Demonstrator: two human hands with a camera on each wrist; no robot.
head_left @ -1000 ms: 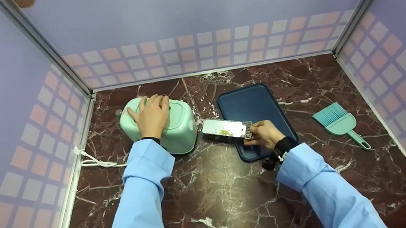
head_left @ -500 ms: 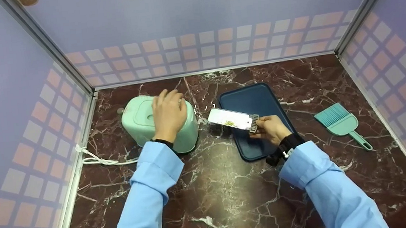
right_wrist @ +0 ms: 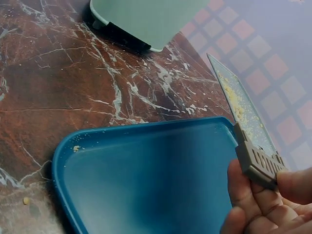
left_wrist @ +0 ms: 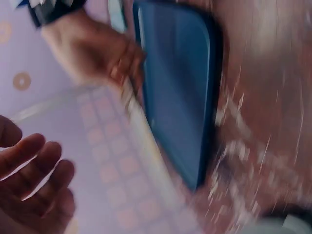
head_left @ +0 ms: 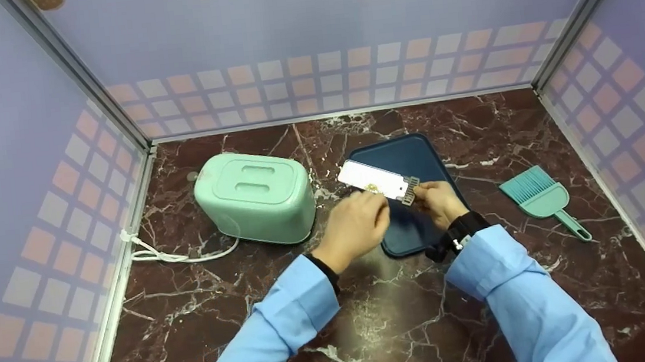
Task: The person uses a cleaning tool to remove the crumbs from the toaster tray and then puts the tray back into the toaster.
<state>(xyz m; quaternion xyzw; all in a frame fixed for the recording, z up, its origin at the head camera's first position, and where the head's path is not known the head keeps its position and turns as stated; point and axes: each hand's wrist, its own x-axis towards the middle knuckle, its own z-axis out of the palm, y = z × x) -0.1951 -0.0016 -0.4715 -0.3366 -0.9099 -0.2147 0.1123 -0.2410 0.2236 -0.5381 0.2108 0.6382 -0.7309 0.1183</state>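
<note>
My right hand (head_left: 439,199) pinches the slotted end of a toaster's crumb tray (head_left: 372,178), a long flat metal plate held above the blue tray (head_left: 407,235). Yellow crumbs (right_wrist: 239,104) lie on the plate in the right wrist view. My left hand (head_left: 356,225) is close to the near side of the crumb tray, overlapping its edge in the head view. The left wrist view shows the left hand's fingers (left_wrist: 53,156) loosely bent with nothing between them. A mint green toaster (head_left: 253,199) with a lid on top stands to the left.
A green dustpan and brush set (head_left: 543,198) lies at the right. The toaster's white cord (head_left: 179,257) runs toward the left wall. A few crumbs (right_wrist: 76,148) sit on the blue tray's rim, and one crumb (right_wrist: 26,200) on the marbled table. Patterned walls enclose three sides.
My left hand has left the toaster's lid and moved right to the crumb tray. My right hand has shifted slightly right with the crumb tray, which has turned a little.
</note>
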